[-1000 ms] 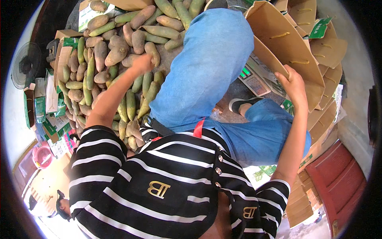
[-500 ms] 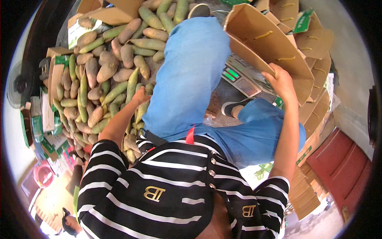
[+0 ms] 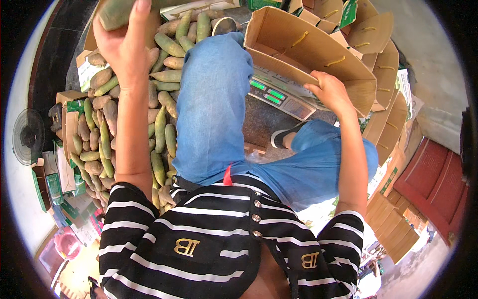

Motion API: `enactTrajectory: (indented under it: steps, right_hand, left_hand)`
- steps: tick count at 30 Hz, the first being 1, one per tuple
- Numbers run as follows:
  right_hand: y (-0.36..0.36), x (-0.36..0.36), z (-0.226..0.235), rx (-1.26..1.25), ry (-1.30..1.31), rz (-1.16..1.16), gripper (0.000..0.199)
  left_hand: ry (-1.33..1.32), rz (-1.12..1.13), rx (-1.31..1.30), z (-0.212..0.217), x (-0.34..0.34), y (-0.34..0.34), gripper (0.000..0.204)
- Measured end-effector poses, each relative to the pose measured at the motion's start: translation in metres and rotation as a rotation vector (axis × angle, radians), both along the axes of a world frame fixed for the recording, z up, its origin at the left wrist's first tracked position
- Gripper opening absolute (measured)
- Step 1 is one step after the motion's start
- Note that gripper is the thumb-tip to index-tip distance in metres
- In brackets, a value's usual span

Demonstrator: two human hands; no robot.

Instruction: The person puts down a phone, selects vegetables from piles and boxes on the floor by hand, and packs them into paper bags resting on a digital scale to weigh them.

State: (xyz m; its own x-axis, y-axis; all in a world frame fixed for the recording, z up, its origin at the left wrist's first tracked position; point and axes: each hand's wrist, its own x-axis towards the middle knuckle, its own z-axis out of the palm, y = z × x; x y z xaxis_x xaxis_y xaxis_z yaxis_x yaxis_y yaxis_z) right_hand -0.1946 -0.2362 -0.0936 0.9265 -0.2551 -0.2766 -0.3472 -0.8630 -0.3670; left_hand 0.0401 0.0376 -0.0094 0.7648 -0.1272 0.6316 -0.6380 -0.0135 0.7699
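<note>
My left hand (image 3: 122, 55) is raised at the upper left, its fingers and thumb round a large, long green fruit (image 3: 115, 14), mango-like in shape. Below it, a heap of similar green and brownish-pink fruits (image 3: 169, 45) covers the ground left of my leg. At the right, my right hand (image 3: 331, 92) grips the near wall of an open cardboard box (image 3: 298, 60) with yellow cord handles. The box rests tilted over a digital scale (image 3: 281, 97) with lit green displays. What lies deep in the box is hidden.
More open cardboard boxes (image 3: 386, 65) stand in a row beyond the box on the right. My bent knees (image 3: 214, 89) lie between heap and scale. A fan (image 3: 28, 137) stands at the far left, and a red door (image 3: 438, 187) is at the right.
My left hand has gone from the heap up to the upper left and now holds a green fruit. My right hand stays on the box wall. The view has shifted slightly.
</note>
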Motion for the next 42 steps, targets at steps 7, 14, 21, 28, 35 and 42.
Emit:
enactTrajectory:
  steps: [7,14,21,28,35,42]
  right_hand:
    - [0.000,-0.002,-0.001,-0.012,-0.012,0.016,0.028]
    - [0.003,-0.004,-0.002,-0.024,-0.049,-0.006,0.026]
    - [0.004,0.000,0.000,0.028,0.060,0.017,0.039]
    - [0.009,0.001,0.002,0.024,-0.017,0.017,0.028]
    - [0.010,0.004,0.005,0.009,0.021,-0.003,0.030]
    - [0.011,0.005,0.003,0.013,-0.001,0.013,0.028]
  left_hand:
    - [0.357,-0.646,0.111,0.024,-0.049,-0.077,0.038]
    - [0.068,-0.241,0.451,-0.066,0.004,0.001,0.023]
    - [0.609,-0.373,1.448,-0.209,-0.046,0.162,0.034]
    - [1.014,-0.686,1.808,-0.301,-0.136,0.255,0.035]
    - [1.166,-0.729,1.691,-0.338,-0.189,0.258,0.036]
    - [1.153,-0.675,1.604,-0.335,-0.190,0.269,0.037]
